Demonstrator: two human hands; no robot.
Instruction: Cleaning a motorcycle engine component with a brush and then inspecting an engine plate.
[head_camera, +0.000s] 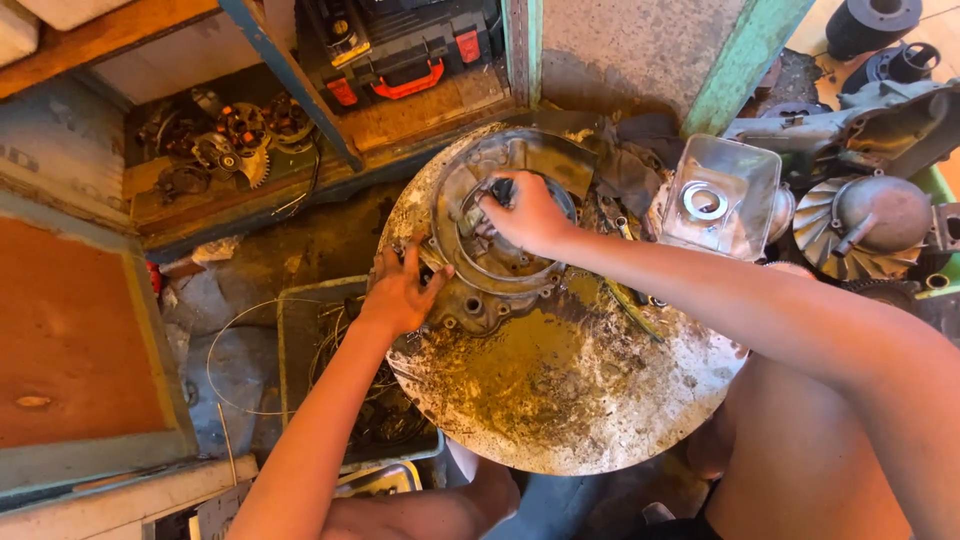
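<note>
A grimy metal engine cover (478, 262) with a round opening lies on a dirty round work table (560, 390). My left hand (400, 290) presses flat on the cover's left edge with fingers spread. Over the round opening, my right hand (525, 212) closes its fingers on a small dark part (500, 188) inside the cover. What that part is, I cannot tell.
A clear plastic box (722, 195) holding a metal ring stands at the table's right. A finned metal fan part (850, 225) lies beyond it. On the left, shelves hold gears (235, 140) and a black-and-red tool case (400, 45). A tray of wires (330, 350) sits below the table.
</note>
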